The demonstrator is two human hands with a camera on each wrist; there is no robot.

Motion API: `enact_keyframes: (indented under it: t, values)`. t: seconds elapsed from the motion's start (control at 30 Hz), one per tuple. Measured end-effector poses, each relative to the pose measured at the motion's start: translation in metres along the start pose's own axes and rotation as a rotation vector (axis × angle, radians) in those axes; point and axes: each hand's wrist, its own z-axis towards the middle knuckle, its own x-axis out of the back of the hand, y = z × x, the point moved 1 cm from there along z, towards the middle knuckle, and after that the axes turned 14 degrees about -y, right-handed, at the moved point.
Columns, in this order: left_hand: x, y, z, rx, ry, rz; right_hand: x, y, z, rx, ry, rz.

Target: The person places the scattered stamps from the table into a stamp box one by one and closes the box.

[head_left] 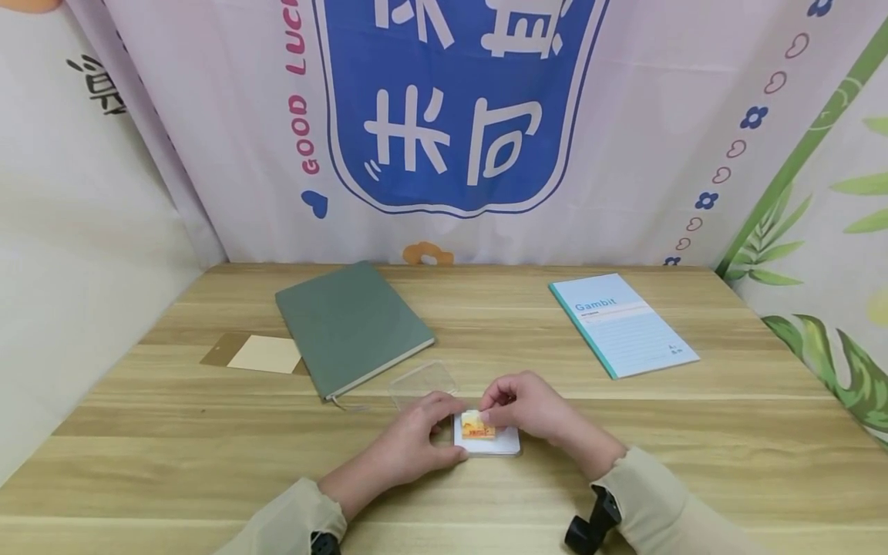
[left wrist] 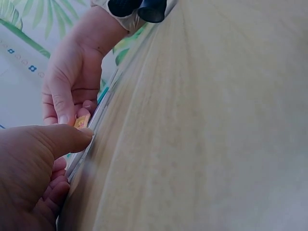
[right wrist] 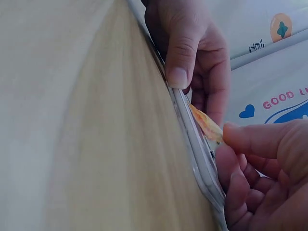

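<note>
The right grip (head_left: 530,406) is narrow: the thumb and forefinger pinch one edge of an orange slip (head_left: 479,428), while the other fingers are curled and seem to carry nothing. The slip is over the white pad (head_left: 505,442) — in the right wrist view it is slightly bent and stands at a slant from the pad's face. Whether its lower edge is stuck there, I cannot tell.

The left grip (head_left: 419,441) is wider. It holds the pad by its left side, with the thumb at the near corner and the fingers toward the far corner, so the pad lies flat on the counter (head_left: 388,516).

In my judgement, the main danger is for the slip: it looks thin, and a quick or uneven pull from one edge may crease or tear it. If the pinch is too light, it could slide out of the fingertips. Also, if the left grip became loose, the pad could turn or be dragged with the slip.

Just beyond the pad, to its left, lies a clear lid (head_left: 425,379), near the left fingers; a careless move there may push it. Farther from the pad are the green book (head_left: 354,327), beyond and left, and the blue notebook (head_left: 627,331), beyond and right — both well apart from this work.
</note>
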Motion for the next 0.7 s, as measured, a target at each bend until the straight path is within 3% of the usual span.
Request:
enact_keyframes:
  t: [0.7]
  values:
    - [0.0, 0.0, 0.0, -0.003, 0.011, -0.001, -0.013, -0.002, 0.005, -0.03, 0.1, -0.188]
